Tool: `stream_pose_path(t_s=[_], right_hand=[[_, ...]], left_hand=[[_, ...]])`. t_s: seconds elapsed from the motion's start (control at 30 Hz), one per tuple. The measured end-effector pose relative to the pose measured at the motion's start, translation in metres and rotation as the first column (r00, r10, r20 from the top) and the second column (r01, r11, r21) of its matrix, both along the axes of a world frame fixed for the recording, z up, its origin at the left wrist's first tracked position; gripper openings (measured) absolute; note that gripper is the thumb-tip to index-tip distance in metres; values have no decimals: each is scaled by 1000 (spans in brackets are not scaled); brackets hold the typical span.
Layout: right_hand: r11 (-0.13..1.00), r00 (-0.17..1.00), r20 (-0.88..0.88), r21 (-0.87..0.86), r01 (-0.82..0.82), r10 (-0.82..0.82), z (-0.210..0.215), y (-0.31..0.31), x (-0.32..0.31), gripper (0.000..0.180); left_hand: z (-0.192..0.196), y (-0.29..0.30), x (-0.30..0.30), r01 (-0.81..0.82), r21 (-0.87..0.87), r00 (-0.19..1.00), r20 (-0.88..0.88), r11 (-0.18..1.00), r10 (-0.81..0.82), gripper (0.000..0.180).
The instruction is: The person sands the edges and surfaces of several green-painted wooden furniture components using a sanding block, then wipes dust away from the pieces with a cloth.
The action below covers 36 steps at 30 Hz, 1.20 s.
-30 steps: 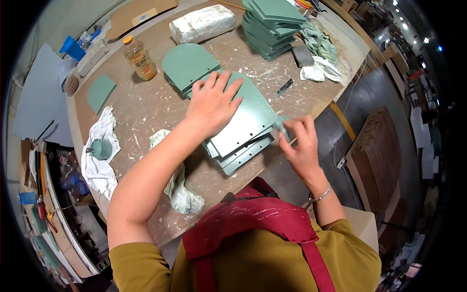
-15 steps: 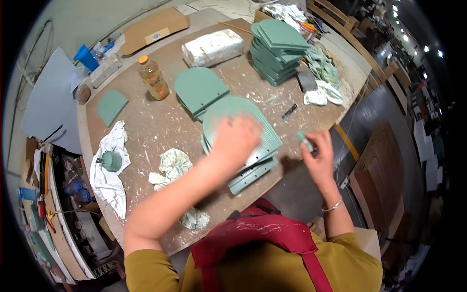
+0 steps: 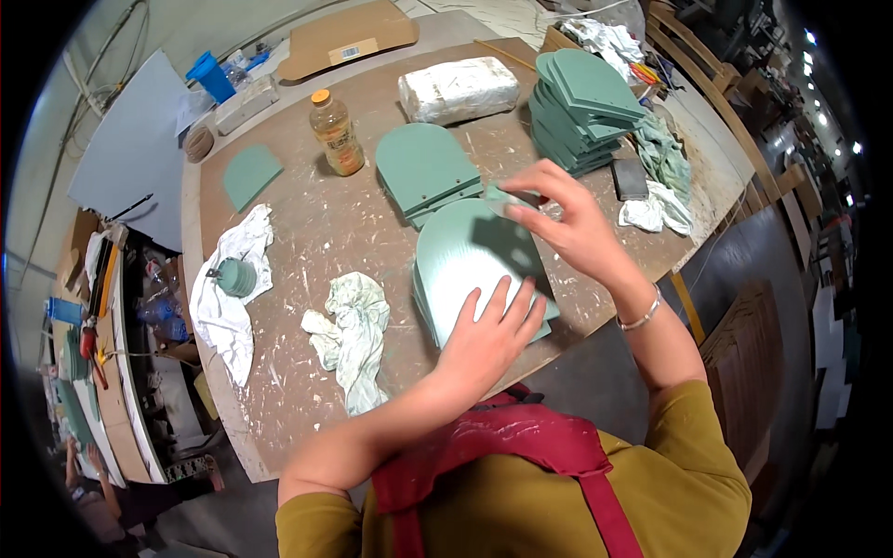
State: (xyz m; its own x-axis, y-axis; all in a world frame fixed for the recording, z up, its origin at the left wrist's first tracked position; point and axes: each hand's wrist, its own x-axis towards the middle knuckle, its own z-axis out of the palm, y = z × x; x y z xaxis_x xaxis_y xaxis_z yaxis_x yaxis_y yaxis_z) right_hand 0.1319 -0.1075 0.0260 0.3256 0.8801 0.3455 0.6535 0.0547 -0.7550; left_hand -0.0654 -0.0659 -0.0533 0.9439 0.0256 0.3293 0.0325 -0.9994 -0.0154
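My left hand (image 3: 490, 346) lies flat with fingers spread on the near part of a green arch-shaped panel (image 3: 456, 249), the top one of a small stack. Above that panel's rounded far end, my right hand (image 3: 579, 232) pinches a small pale-green pad (image 3: 500, 197) between thumb and fingers; its exact kind cannot be made out. The pad is at or just over the far rim, and whether it touches is unclear. Directly beyond sits another short stack of green arched panels (image 3: 423, 167), with small holes along its straight edge.
A taller panel stack (image 3: 581, 107) stands far right, beside a dark block (image 3: 630, 179) and rags (image 3: 656, 209). Behind are a white wrapped bundle (image 3: 460, 90) and a juice bottle (image 3: 337, 139). Leftward lie crumpled cloths (image 3: 358, 321), a green container (image 3: 236, 277) and a single panel (image 3: 251, 177).
My right hand has come from beyond the table's right edge to above the panel's far end, still with the pad. My left hand, blurred before, now rests spread nearer me. The view has shifted.
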Motion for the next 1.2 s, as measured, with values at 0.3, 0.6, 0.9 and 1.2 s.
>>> stream_pose_path(t_s=[0.3,0.6,0.9,1.2], right_hand=[[996,840,-538,80,-33,71,-20,2,45,27],[965,554,-822,235,120,132,-36,-26,54,30],[992,363,-930,90,91,51,-74,-34,42,32],[891,863,-255,-12,-454,437,-20,46,33,25]], left_hand=[[38,15,-30,106,-119,979,184,987,-82,40],[63,69,-21,129,-989,624,137,72,769,32],[18,56,-64,-360,-908,764,-420,-217,490,23],[22,22,11,-115,-372,988,52,921,144,42]])
